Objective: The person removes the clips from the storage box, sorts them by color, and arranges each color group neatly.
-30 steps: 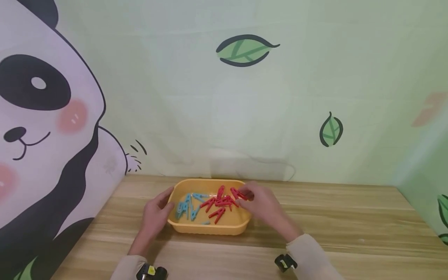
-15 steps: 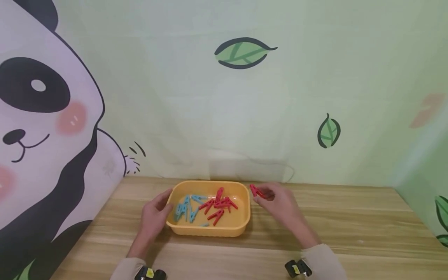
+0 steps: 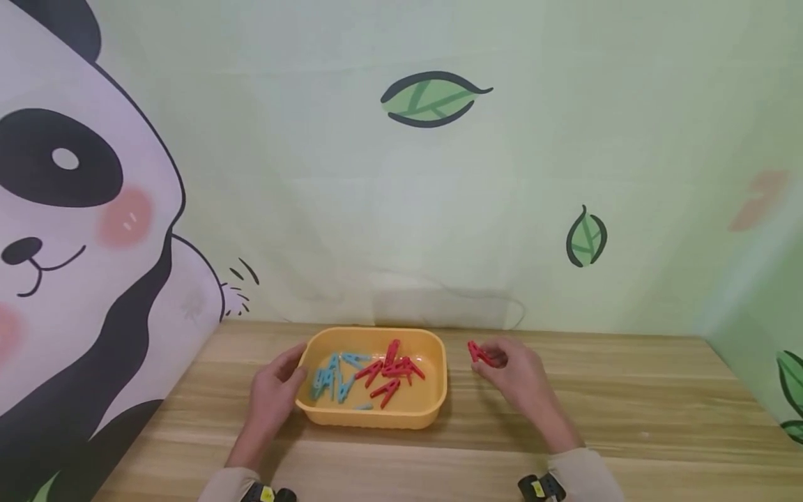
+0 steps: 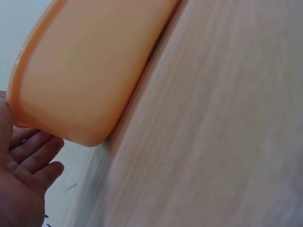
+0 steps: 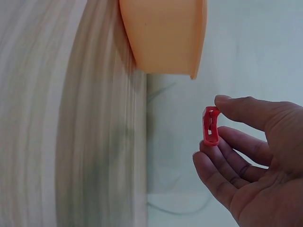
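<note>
In the head view my right hand [image 3: 517,373] is over the table to the right of a yellow plastic basin [image 3: 370,418]. It pinches a red clothespin [image 3: 479,353] between thumb and fingers; in the right wrist view the clothespin [image 5: 210,126] hangs apart from the basin. My left hand [image 3: 274,394] holds the basin's left rim, the other fingers loose beneath it in the left wrist view. Several blue clothespins [image 3: 345,388] lie in the left half of the basin. A heap of red clothespins [image 3: 387,390] lies right of them.
The wooden table [image 3: 627,397] reaches back to a green cloth wall [image 3: 433,230] printed with leaves and a panda [image 3: 144,293]. A thin cord-like line [image 3: 521,314] shows low on the wall. Wrist cameras [image 3: 541,487] sit on both sleeves.
My right hand has carried the red clothespin out of the basin, over its right rim and to the right. The left hand stays at the basin's left rim.
</note>
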A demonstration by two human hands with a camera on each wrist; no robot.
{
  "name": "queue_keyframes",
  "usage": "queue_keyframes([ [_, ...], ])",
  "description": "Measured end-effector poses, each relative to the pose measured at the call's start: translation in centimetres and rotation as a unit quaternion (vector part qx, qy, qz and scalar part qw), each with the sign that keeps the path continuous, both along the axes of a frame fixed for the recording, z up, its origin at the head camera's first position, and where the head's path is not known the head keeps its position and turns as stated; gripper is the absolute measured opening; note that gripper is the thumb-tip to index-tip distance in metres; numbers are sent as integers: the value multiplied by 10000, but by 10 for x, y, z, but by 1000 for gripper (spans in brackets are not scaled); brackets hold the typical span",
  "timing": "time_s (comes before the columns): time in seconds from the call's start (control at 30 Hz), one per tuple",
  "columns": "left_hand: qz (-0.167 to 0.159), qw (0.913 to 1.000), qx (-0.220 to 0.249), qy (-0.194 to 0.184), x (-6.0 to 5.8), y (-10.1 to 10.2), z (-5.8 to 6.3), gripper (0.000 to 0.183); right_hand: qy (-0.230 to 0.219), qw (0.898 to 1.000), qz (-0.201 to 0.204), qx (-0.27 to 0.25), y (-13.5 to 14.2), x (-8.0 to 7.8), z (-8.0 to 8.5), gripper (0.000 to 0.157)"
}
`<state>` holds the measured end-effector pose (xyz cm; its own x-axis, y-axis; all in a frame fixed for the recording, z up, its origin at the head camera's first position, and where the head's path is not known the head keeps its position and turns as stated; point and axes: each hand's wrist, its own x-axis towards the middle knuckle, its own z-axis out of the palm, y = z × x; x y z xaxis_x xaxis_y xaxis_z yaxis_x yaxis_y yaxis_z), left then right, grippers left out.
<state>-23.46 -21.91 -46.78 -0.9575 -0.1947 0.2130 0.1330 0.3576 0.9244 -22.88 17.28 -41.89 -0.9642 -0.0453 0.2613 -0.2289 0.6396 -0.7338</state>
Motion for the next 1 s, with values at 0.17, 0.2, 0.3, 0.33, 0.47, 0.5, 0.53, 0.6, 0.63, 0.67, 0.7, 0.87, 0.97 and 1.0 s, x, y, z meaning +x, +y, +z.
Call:
queue_keyframes([
  [0.17,24,10000,-54,-21,0,0,-1,42,-96,9999,-79,39,8,-2,-6,25],
  [0.2,25,10000,-48,-12,0,0,-1,42,-113,9999,-88,39,10,-3,-7,25],
  [0.3,27,10000,-40,3,0,0,-1,42,-204,9997,-93,61,14,-4,-10,24],
  [0.33,30,10000,-40,9,0,0,-1,42,-248,9996,-99,83,15,-5,-12,24],
  [0.47,78,9999,-90,-27,1,-1,-1,42,-528,9981,-191,257,21,-9,-17,22],
  [0.5,86,9999,-113,-35,1,-1,-1,42,-579,9977,-202,296,22,-9,-18,22],
  [0.53,99,9998,-136,-51,2,-1,-1,42,-624,9973,-217,321,23,-10,-20,21],
  [0.6,121,9998,-164,-56,2,0,-1,42,-676,9968,-241,359,25,-11,-22,21],
  [0.63,118,9998,-165,-53,1,0,-1,42,-681,9967,-243,363,25,-11,-23,21],
  [0.67,111,9998,-174,-32,2,0,0,41,-686,9967,-245,367,26,-11,-24,21],
  [0.7,108,9998,-173,-29,1,0,-1,41,-691,9966,-248,374,26,-11,-25,21],
  [0.87,64,9998,-164,43,1,0,0,41,-804,9955,-306,388,28,-10,-27,19],
  [0.97,56,9999,-146,54,1,1,1,41,-843,9953,-323,364,29,-11,-29,18],
  [1.0,62,9999,-147,49,1,1,1,41,-842,9953,-323,345,29,-11,-30,18],
])
